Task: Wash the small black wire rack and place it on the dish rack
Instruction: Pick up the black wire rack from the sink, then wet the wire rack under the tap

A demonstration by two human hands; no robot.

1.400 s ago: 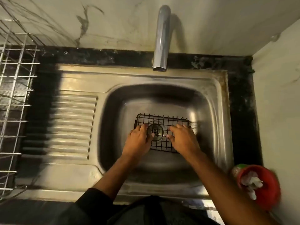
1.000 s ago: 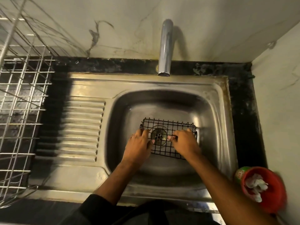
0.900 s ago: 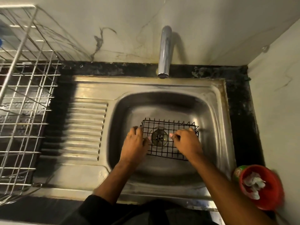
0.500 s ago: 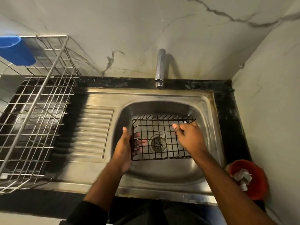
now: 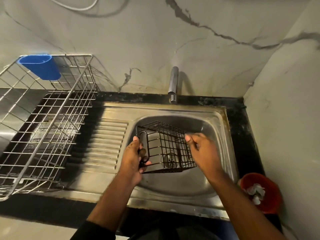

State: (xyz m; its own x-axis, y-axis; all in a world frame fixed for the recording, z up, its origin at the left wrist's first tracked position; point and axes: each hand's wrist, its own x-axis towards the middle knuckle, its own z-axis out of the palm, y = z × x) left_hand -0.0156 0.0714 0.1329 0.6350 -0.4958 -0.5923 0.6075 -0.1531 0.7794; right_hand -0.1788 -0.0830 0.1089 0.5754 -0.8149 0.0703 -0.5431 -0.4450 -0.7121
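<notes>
The small black wire rack (image 5: 166, 146) is held up, tilted, above the steel sink basin (image 5: 213, 135). My left hand (image 5: 134, 158) grips its left end, fingers curled through the wire frame. My right hand (image 5: 201, 149) is at the rack's right side, blurred; its fingers touch the wires, and how firmly it holds is unclear. The silver dish rack (image 5: 43, 129) stands on the counter to the left of the sink, beyond the ribbed drainboard (image 5: 107, 144).
A chrome faucet (image 5: 173, 84) rises behind the basin, no water visible. A blue plastic holder (image 5: 40, 66) hangs on the dish rack's back corner. A red cup (image 5: 261, 193) with crumpled white bits sits at the right. The drain (image 5: 170, 159) shows through the wires.
The black rack, lying flat over the drain before, has been lifted and tilted up. My left hand moved to grip its left end. The view has risen and pulled back.
</notes>
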